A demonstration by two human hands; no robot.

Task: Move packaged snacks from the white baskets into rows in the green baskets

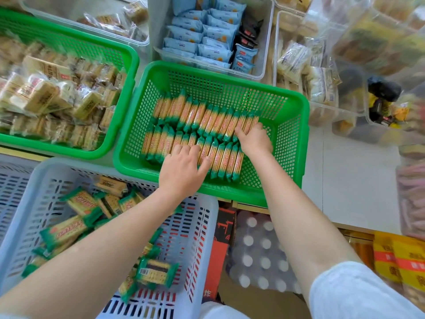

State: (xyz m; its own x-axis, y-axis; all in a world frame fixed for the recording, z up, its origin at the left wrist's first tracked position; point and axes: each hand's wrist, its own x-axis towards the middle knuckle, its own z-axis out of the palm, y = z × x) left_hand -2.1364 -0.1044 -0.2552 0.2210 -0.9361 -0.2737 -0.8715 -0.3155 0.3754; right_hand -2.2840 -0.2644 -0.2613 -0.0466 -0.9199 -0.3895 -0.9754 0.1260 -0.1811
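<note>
Bright, even, diffuse lighting with only soft shadows. The green basket (pixel 296 125) at centre is sharp; outward from it, motion blur smears the clear bins, most strongly to its upper right. Wide-angle distortion bends straight edges near the borders.

You're looking down on a pale grey worktop (pixel 340 171) with a wooden front edge (pixel 250 207), evenly lit; below it sit shrink-wrapped bottles (pixel 259 252) and a red-and-black carton (pixel 220 240).

Both arms extended — left hand (pixel 182 168) and right hand (pixel 254 140) palm-down.
</note>
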